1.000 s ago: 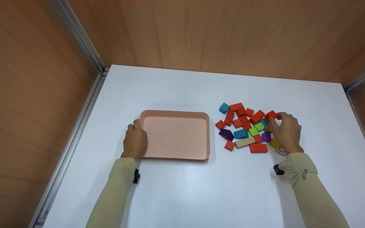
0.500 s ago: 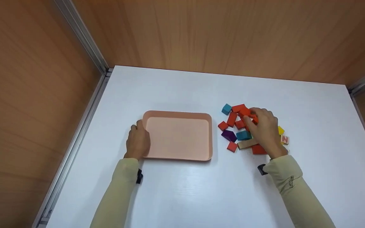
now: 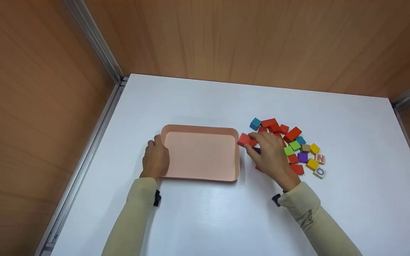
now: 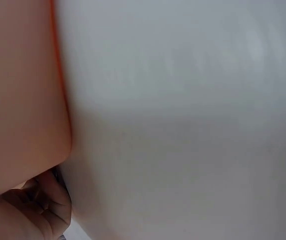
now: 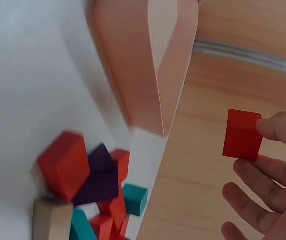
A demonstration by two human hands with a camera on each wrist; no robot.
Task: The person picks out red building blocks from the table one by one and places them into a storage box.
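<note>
In the head view, my left hand [image 3: 155, 158] grips the left side of a shallow pink tray [image 3: 199, 153] that has nothing in it. Its fingers curl at the tray's corner [image 4: 28, 125] in the left wrist view. Thumb and fingertips of my right hand [image 3: 271, 156] pinch a red block [image 5: 241, 134], raised beside the tray's right rim. Beneath and behind that hand lies a loose pile of blocks. Part of the pile is hidden by the hand. A purple block [image 5: 100, 180] and another red block [image 5: 65, 165] show in the right wrist view.
The pile spreads right of the tray, with a blue block [image 3: 255, 123] at its far left, green blocks [image 3: 294, 145], a yellow block [image 3: 312, 164] and a letter block [image 3: 319, 172]. Wooden panels [image 3: 244, 42] wall in the white table [image 3: 205, 217] at the back and sides.
My right hand has gone from the pile's right side across to the tray's right rim, carrying the red block. The left hand still grips the tray. The view has shifted slightly.
</note>
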